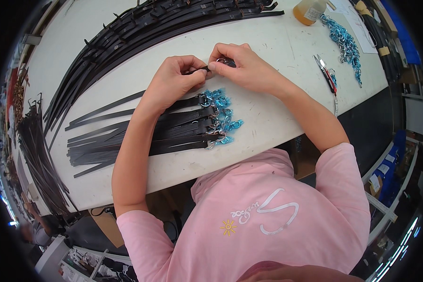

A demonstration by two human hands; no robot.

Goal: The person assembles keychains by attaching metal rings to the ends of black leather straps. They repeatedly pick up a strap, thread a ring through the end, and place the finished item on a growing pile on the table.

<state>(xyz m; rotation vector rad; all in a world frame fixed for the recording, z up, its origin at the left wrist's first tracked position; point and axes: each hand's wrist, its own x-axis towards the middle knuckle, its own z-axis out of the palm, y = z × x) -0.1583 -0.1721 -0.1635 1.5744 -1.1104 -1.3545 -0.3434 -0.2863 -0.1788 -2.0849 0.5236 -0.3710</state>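
While the left hand [174,75] pinches the thin black leather strap [195,71] end above the finished pile [183,129], the right hand [237,63] closes on a small metal ring [221,61]; best to keep both grips tight and the strap flat.

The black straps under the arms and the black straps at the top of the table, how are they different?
The straps under the arms have blue clips on their ends; the straps at the top show none. The near ones lie in a short stack, the far ones in a long fanned row. Both are black and flat on the white table. Both hands pinch one strap.
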